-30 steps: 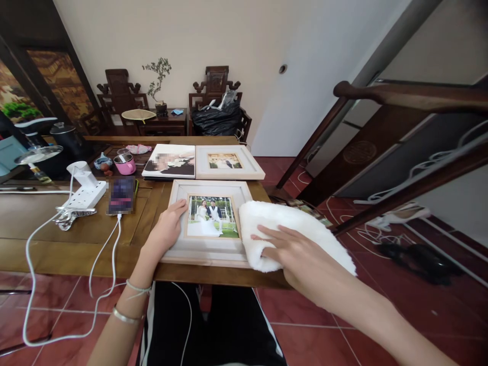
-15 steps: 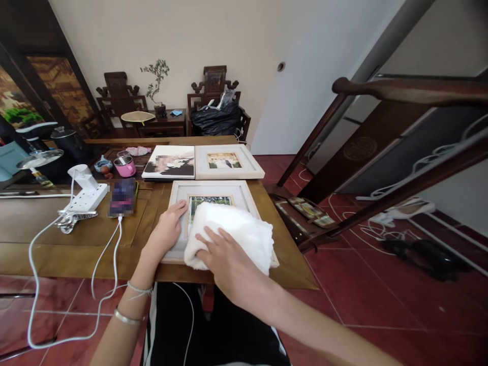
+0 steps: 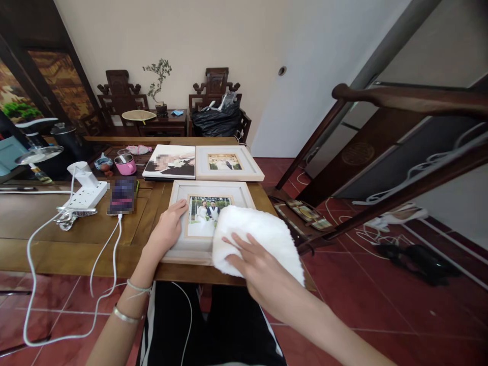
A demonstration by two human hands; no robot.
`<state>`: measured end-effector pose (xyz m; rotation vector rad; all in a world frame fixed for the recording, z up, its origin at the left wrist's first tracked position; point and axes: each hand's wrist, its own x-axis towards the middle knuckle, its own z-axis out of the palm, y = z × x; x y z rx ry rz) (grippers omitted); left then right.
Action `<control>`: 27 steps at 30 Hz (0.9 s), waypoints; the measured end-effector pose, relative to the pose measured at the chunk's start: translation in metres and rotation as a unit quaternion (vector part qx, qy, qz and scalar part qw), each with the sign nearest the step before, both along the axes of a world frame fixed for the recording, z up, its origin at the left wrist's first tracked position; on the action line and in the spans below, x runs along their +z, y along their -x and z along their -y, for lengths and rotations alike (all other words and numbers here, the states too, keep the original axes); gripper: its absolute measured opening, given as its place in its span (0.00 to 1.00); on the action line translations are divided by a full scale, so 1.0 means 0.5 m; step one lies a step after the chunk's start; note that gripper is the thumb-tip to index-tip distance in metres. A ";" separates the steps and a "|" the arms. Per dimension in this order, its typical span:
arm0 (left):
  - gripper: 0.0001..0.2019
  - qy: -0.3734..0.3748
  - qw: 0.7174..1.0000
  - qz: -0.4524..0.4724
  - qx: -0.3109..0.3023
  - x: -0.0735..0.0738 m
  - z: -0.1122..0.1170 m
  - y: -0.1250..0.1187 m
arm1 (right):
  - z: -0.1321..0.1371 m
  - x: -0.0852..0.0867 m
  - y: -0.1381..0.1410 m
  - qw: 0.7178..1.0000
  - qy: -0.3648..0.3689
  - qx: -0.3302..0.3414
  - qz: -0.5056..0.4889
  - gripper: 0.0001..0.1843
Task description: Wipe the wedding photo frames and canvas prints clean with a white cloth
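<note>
A light wooden picture frame [image 3: 177,189] with a wedding photo lies flat at the table's near edge. My left hand [image 3: 168,227] holds its left side, fingertips resting over the border beside the photo. Under my right hand [image 3: 249,256] is a thick white fluffy cloth [image 3: 272,231]; the fingers press into it and hold a fold at its left end. The cloth covers the frame's lower right part and hangs past its right edge. Most of the photo shows, apart from its lower right corner.
Behind lie a second framed photo [image 3: 251,161] and a picture panel [image 3: 183,152]. To the left are a charging phone [image 3: 122,195], a power strip [image 3: 91,195], a pink cup [image 3: 125,165] and loose white cables. A dark wooden chair [image 3: 358,152] stands close on the right.
My right hand has slid the cloth to the right across the frame, uncovering most of the photo. My left hand has stayed on the frame's left side.
</note>
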<state>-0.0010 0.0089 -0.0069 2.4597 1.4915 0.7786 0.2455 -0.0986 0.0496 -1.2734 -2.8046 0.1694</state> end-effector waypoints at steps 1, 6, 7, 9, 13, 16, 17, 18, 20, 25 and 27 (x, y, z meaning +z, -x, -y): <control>0.28 -0.001 1.000 0.001 0.000 0.000 0.000 0.000 | -0.006 0.005 0.027 1.000 0.009 0.009 -0.001 0.31; 0.27 0.010 1.000 0.002 0.008 0.013 0.004 -0.003 | -0.037 0.020 0.146 0.997 0.032 0.071 0.020 0.26; 0.27 0.013 1.000 0.002 0.008 0.015 0.004 -0.003 | -0.040 0.019 0.156 0.996 0.032 0.077 0.022 0.24; 0.27 0.014 1.000 0.002 0.005 0.016 0.004 -0.002 | -0.040 0.017 0.155 0.996 0.034 0.076 0.012 0.24; 0.27 0.007 1.000 0.001 -0.006 0.007 0.002 0.002 | -0.031 0.027 0.074 0.997 0.051 0.050 -0.020 0.30; 0.27 0.011 1.000 -0.002 -0.007 0.001 0.003 0.002 | -0.051 0.050 -0.018 0.998 0.064 0.012 -0.022 0.32; 0.28 0.012 1.000 -0.003 -0.006 0.001 0.003 0.002 | -0.068 0.057 -0.046 0.998 0.054 -0.013 -0.030 0.32; 0.28 0.014 1.000 -0.004 -0.006 0.001 0.004 0.001 | -0.089 0.062 -0.071 0.998 0.026 -0.040 -0.041 0.31; 0.29 0.016 1.000 -0.007 -0.002 0.002 0.006 0.001 | -0.143 0.063 -0.106 0.992 -0.058 -0.098 -0.060 0.29; 0.28 0.012 1.000 -0.015 0.009 0.003 0.007 0.001 | -0.270 0.025 -0.107 0.976 -0.201 -0.079 -0.028 0.30; 0.28 0.007 1.000 -0.017 0.005 0.003 0.006 0.002 | -0.287 0.004 -0.089 0.982 -0.180 -0.047 0.013 0.31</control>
